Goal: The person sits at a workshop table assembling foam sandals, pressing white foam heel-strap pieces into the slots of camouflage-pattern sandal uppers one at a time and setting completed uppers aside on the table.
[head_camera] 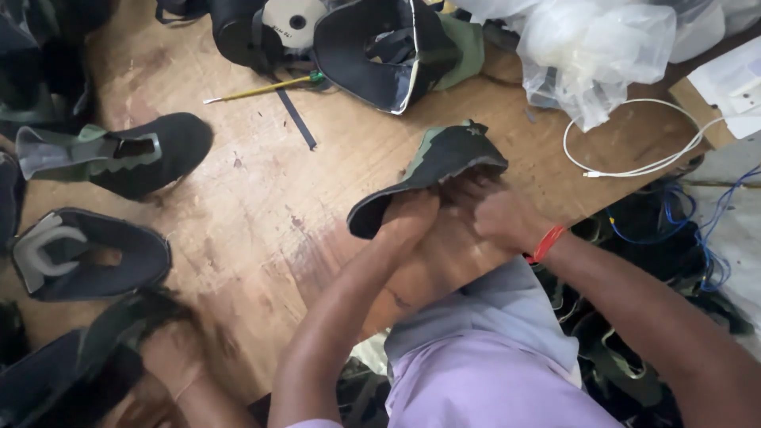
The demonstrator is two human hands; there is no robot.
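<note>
A black and green shoe upper is held over the wooden table, its open side turned down. My left hand grips its lower black edge from below. My right hand, with a red band on the wrist, pinches the upper's right edge. Both hands sit close together under the piece.
More black and green shoe uppers lie at the left and at the back. A yellow stick, clear plastic bags and a white cable are on the table. Another person's hand rests at the lower left.
</note>
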